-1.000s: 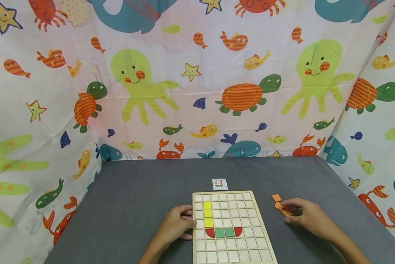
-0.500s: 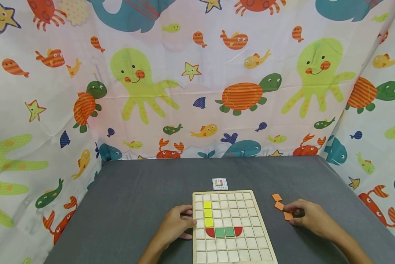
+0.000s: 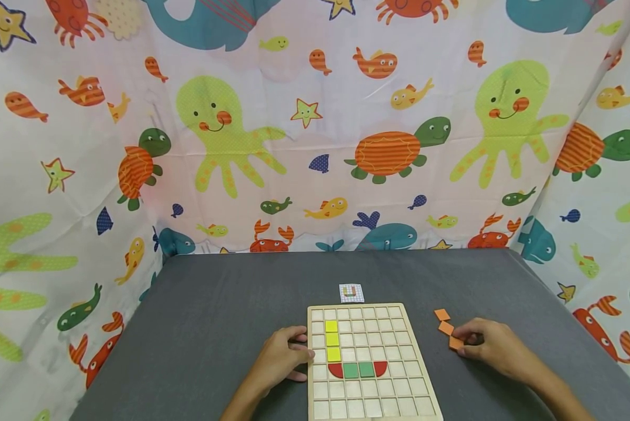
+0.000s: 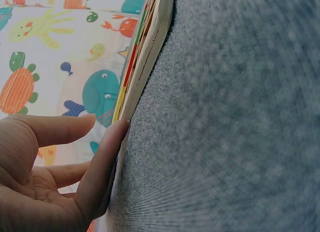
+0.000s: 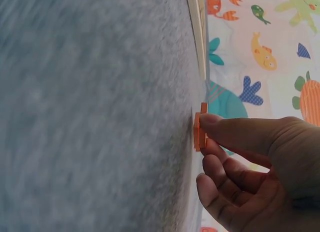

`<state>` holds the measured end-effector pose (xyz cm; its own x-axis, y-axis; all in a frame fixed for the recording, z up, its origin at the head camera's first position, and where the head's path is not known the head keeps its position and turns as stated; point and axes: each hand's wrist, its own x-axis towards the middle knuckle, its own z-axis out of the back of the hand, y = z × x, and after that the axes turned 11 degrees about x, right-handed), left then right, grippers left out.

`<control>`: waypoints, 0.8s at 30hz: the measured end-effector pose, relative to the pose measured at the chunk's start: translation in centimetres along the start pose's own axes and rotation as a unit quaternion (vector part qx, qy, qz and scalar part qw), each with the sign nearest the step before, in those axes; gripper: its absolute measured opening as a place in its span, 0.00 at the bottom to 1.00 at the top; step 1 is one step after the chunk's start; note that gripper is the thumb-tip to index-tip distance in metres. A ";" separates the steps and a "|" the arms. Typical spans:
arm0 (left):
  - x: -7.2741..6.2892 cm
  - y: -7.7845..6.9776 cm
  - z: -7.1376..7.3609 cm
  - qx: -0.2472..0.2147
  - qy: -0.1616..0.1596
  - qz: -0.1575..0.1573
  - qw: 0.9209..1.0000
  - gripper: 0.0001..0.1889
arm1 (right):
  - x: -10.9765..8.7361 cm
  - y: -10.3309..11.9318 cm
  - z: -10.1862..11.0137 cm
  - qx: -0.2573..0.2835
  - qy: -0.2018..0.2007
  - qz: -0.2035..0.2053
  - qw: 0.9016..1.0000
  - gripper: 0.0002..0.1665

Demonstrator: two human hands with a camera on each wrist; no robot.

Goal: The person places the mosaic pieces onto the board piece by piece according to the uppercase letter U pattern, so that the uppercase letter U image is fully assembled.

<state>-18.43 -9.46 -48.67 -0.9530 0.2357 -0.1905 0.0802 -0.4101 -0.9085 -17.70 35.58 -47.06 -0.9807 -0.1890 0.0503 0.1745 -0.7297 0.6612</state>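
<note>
My left hand (image 3: 279, 358) rests beside a wooden grid board (image 3: 347, 393), fingers relaxed. In the left wrist view a fingertip of that hand (image 4: 60, 172) touches the board's side edge. My right hand (image 3: 492, 346) pinches an orange square tile (image 3: 455, 343) between thumb and finger, just above the table. The right wrist view has this tile upright-looking at the thumb tip, with another orange tile partly hidden behind it. Two more orange tiles lie close by, a far one (image 3: 441, 315) and a middle one (image 3: 446, 328).
On the board, yellow squares (image 3: 332, 339) form a column above green squares (image 3: 350, 371) flanked by two red quarter-round pieces (image 3: 380, 368). A small printed pattern card (image 3: 351, 293) lies beyond the board. Grey cloth covers the table (image 3: 230, 304); a sea-animal curtain hangs behind.
My right hand first drew the nearest orange tile to the right, away from the others, then shifted it slightly back left. My left hand stays at the board's edge.
</note>
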 end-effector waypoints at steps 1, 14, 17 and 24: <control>0.0 0.0 0.0 0.000 0.000 0.000 1.000 0.33 | 0.0 0.2 -0.1 0.001 0.000 0.003 1.000 0.14; 0.0 0.0 0.1 0.001 0.001 -0.001 1.000 0.33 | 1.0 2.7 -2.0 0.045 0.011 0.060 0.997 0.14; 0.0 -0.1 0.1 0.002 0.001 -0.002 1.000 0.33 | 1.4 3.2 -2.4 0.045 0.017 0.075 0.996 0.15; 0.0 0.0 0.0 0.001 0.001 -0.002 1.000 0.33 | 2.3 4.3 -3.5 0.057 0.034 0.104 0.992 0.14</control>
<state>-18.43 -9.49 -48.63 -0.9527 0.2390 -0.1880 0.0759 -0.4117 -0.9081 -18.92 29.64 -46.73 -0.9155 -0.3748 0.1462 0.3577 -0.5919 0.7223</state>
